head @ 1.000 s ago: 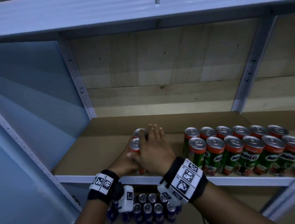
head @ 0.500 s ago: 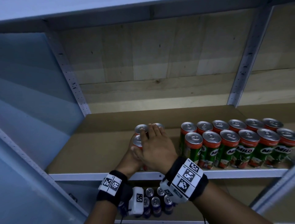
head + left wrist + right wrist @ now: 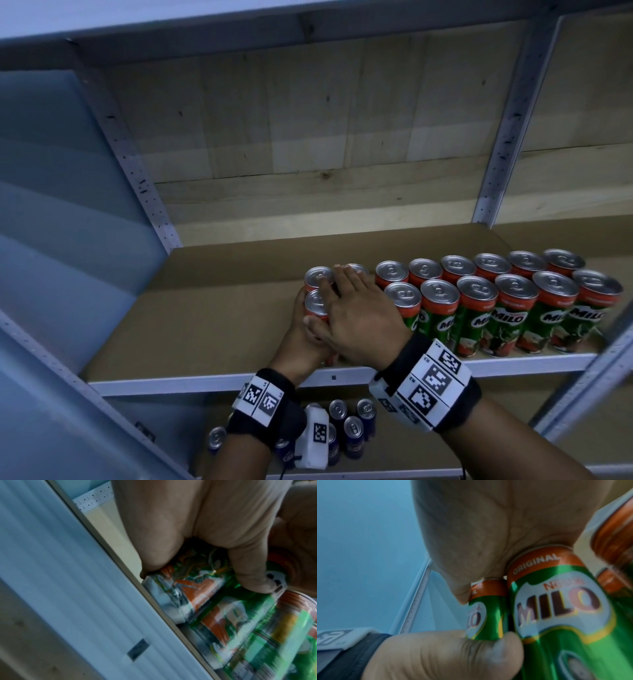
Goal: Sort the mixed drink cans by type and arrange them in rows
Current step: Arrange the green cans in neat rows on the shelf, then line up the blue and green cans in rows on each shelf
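A small cluster of green and red Milo cans (image 3: 318,277) stands on the shelf, just left of two long rows of Milo cans (image 3: 513,298). My left hand (image 3: 296,341) wraps round the cluster's near-left can (image 3: 185,595) from the left side. Lying flat over the cluster's tops, my right hand (image 3: 356,315) has straight fingers pointing toward the back. The right wrist view shows my palm (image 3: 479,534) on the lid of a Milo can (image 3: 556,608), with my left hand (image 3: 453,655) below. The cluster's right-hand cans are mostly hidden under my hand.
A brown cardboard liner (image 3: 205,308) covers the shelf, bare to the left of the cluster. The white shelf edge (image 3: 205,382) runs along the front. Several blue cans (image 3: 352,431) stand on the shelf below. Perforated metal uprights (image 3: 496,154) frame the bay.
Both hands have slid the cluster of Milo cans to the right, narrowing the gap to the two rows. The grip looks unchanged.
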